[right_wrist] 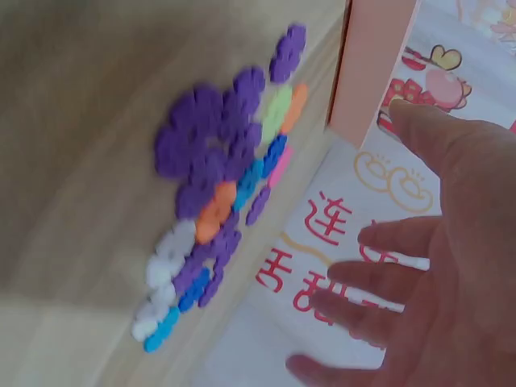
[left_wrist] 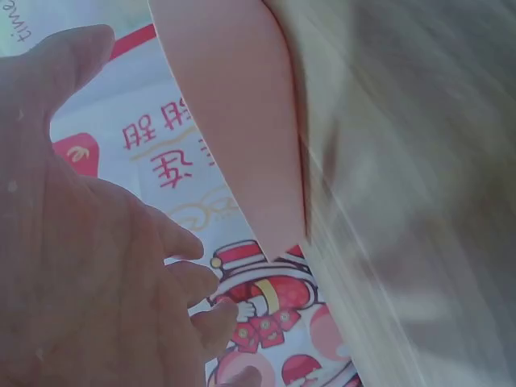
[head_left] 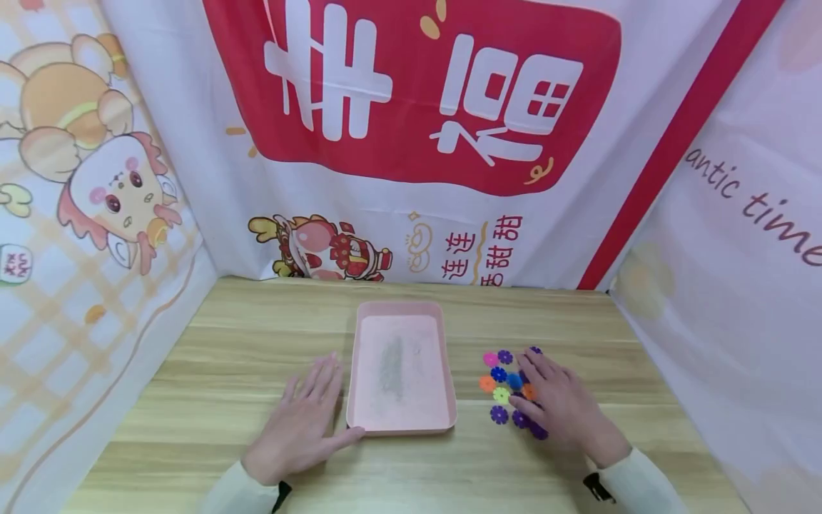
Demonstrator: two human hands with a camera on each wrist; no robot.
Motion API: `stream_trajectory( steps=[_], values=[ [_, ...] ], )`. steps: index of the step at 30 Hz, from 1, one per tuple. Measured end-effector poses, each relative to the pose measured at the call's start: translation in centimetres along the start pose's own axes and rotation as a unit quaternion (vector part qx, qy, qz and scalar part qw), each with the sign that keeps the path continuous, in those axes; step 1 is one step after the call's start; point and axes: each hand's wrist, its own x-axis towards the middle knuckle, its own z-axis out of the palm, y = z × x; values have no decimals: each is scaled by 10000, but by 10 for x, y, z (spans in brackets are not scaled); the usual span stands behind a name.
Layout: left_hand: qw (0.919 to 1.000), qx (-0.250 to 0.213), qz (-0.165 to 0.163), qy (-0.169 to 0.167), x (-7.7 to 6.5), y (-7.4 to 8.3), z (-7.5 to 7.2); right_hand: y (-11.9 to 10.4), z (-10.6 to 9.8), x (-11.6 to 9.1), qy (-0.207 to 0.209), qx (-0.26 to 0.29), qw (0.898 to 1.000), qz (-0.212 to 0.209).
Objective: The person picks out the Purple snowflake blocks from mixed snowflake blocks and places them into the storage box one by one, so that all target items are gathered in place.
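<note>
Gently, the right hand (head_left: 564, 405), fingers apart, should gather multicoloured flower-shaped plastic discs (head_left: 500, 395), three o'clock from the pink rectangular tray (head_left: 420, 382).

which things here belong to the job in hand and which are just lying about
Likely part of the job:
- flower-shaped pieces in several colours
- pink tray, with no pieces in it
- both hands: left hand beside the tray, right hand over the pieces

Probably just surroundings:
- wooden table
- printed cloth behind it
</note>
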Motion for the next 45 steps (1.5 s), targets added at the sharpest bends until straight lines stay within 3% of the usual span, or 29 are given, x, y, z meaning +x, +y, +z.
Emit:
stream_trajectory(
  steps=[9, 16, 23, 32, 45],
  values=[
    [9968, -463, -96, -647, 14, 12, 8, 10, -12, 30, 287, -48, 9958, -869],
    [9956, -524, -283, -728, 20, 16, 14, 20, -8, 65, -423, 389, 9951, -802],
    [9954, -549, -271, -741, 23, 16, 18, 36, 6, 93, -810, 682, 9898, -956],
    [9944, -579, -216, -858, 24, 16, 18, 36, 15, 107, -1230, 739, 9876, -640],
    [9940, -602, -112, -911, 30, 17, 19, 43, 22, 117, -1275, 1301, 9833, -55]
  ],
)
